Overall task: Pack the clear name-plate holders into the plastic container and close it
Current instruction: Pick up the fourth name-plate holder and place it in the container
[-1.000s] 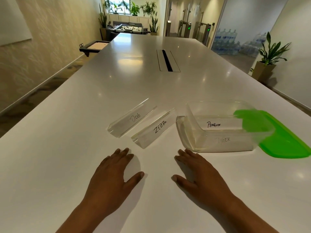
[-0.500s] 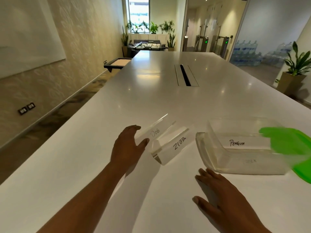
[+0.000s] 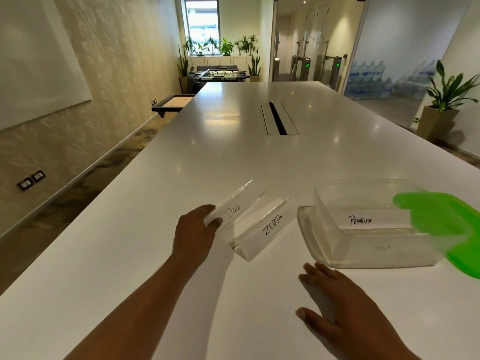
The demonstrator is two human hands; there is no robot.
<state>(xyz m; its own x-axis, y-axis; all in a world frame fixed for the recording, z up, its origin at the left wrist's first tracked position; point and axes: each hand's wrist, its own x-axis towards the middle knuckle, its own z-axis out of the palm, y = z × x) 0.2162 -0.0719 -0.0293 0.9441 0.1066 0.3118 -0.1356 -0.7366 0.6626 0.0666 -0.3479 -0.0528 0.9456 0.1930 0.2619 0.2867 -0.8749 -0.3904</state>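
Observation:
Two clear name-plate holders lie side by side on the white table (image 3: 130, 255). My left hand (image 3: 194, 229) grips the near end of the one marked DOG (image 3: 233, 203), thumb on its front face. The holder marked ZEBRA (image 3: 265, 229) lies just right of it, untouched. Further right stands the clear plastic container (image 3: 319, 245), open, with a holder marked PENGUIN (image 3: 363, 220) standing inside and another faintly lettered one (image 3: 383, 247) at its front wall. A green lid (image 3: 446, 224) leans on the container's right end. My right hand (image 3: 345, 307) rests flat on the table in front of the container.
A cable slot (image 3: 278, 118) is set into the table further back. The table's left edge drops to the floor along a textured wall. A potted plant (image 3: 446, 100) stands at the far right, and a football table (image 3: 220, 74) beyond the far end.
My left hand reached forward from the near table surface and took hold of the DOG holder's near end. My right hand stayed flat on the table. The camera tilted up.

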